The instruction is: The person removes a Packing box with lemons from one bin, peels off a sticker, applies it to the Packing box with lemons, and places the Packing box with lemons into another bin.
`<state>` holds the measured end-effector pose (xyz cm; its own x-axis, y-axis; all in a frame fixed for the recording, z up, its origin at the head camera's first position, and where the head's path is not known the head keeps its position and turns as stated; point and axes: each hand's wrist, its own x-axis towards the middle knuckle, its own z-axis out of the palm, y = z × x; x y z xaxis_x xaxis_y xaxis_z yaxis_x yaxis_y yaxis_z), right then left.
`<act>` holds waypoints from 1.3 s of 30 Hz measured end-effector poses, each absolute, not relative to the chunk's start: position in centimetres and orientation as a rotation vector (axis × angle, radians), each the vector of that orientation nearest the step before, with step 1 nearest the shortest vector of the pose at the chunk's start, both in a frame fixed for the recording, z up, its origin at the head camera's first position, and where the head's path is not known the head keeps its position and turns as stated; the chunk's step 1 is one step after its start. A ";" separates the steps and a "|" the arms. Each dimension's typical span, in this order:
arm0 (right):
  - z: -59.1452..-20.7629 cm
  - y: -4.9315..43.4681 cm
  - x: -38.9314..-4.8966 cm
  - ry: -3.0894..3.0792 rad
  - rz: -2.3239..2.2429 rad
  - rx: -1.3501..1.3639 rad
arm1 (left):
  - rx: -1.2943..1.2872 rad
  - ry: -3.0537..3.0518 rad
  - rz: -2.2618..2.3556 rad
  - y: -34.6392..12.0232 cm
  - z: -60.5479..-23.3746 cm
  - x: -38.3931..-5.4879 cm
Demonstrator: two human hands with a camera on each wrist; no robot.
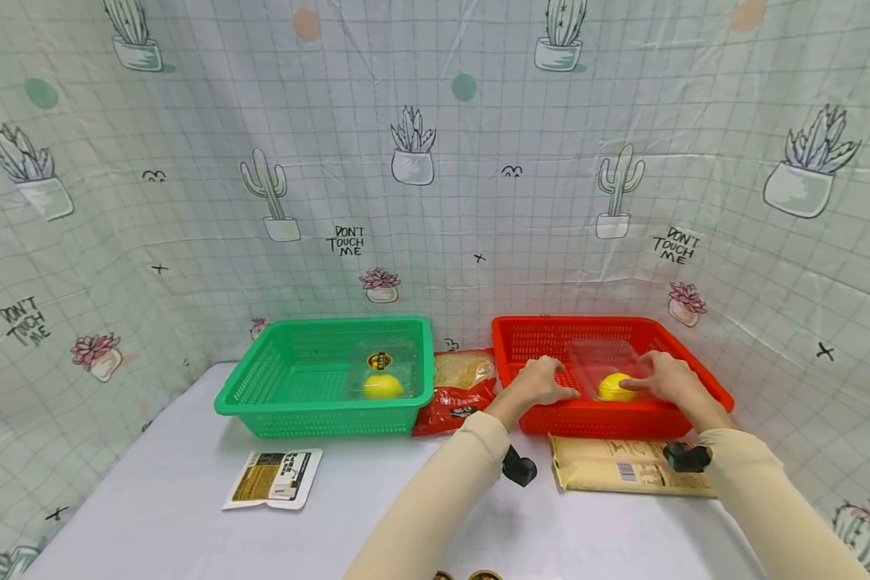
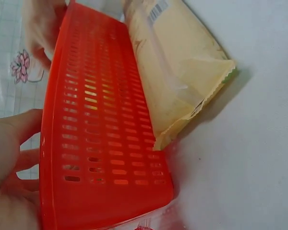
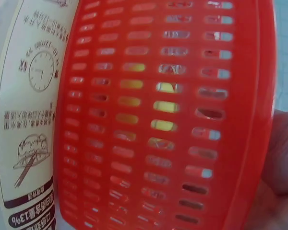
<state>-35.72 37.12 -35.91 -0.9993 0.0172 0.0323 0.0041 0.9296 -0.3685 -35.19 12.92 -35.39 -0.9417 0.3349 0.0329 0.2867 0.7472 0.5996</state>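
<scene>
A clear plastic box point(image 1: 600, 358) with a round yellow thing point(image 1: 615, 387) at its near end lies in the red basket point(image 1: 573, 420). My left hand point(image 1: 540, 382) reaches over the basket's near left rim, thumb and fingers spread apart, nothing between them. Over the near right part, my right hand point(image 1: 669, 377) has its thumb beside the yellow thing and its fingers extended above the box's right side. Yellow shows through the slots of the basket wall point(image 3: 134, 158) in the right wrist view. In the left wrist view, fingers of the left hand point(image 2: 12, 163) pass behind the rim.
A green basket point(image 1: 326, 422) at left holds another clear box with a yellow thing point(image 1: 383, 387). Between the baskets leans a red packet point(image 1: 449, 407). A long tan packet point(image 1: 616, 467) lies before the red basket. A flat pouch point(image 1: 275, 479) lies at front left.
</scene>
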 end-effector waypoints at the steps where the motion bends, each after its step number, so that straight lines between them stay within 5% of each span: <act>1: -35.9 37.0 -35.7 -3.050 0.587 -0.008 | 0.493 2.864 0.970 13.0 -35.4 -35.2; 39: -35.8 35.6 -35.2 -3.180 0.565 0.219 | 0.426 2.767 1.140 14.5 -36.1 -35.6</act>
<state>-35.16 35.61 -35.77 -0.9863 -0.1493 -0.0701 -0.1161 0.9301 -0.3484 -35.60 14.48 -36.07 -0.9534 0.3018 -0.0025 0.2125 0.6771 0.7045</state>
